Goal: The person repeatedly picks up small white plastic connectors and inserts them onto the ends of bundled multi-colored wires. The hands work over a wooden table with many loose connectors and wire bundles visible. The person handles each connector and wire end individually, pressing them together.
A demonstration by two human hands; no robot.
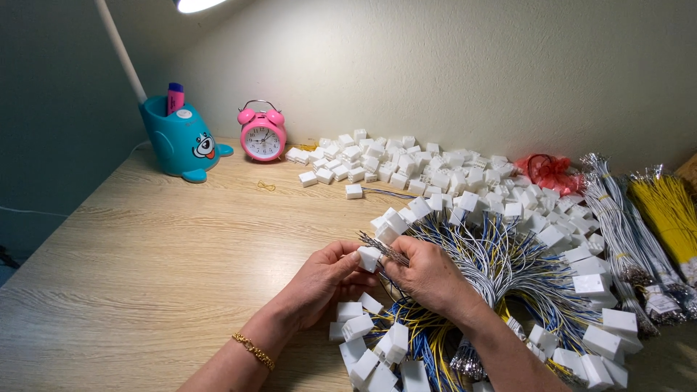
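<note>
Hands meet over the middle of a light wooden table (145, 276): the left hand (323, 279), a gold bracelet (253, 350) at its wrist, pinches a small white plastic connector (369, 258) between thumb and fingertips, and the right hand (428, 276) is closed on a thin bunch of grey wires (379, 244) whose metal tips fan out just above that connector. Both grips are clenched, fingers curled in toward each other and nearly touching. Beneath and to the right of the hands lies a ring-shaped heap of assembled harnesses (501, 268), blue, yellow and grey strands ending in white housings. Farther back sits a loose pile of white connectors (406, 163). Along the right edge lie bundled grey wires (621, 225) and yellow wires (668, 207), with a red mesh bag (552, 173) behind. At the far left stand a pink alarm clock (262, 134) and a teal pen holder (178, 138).
</note>
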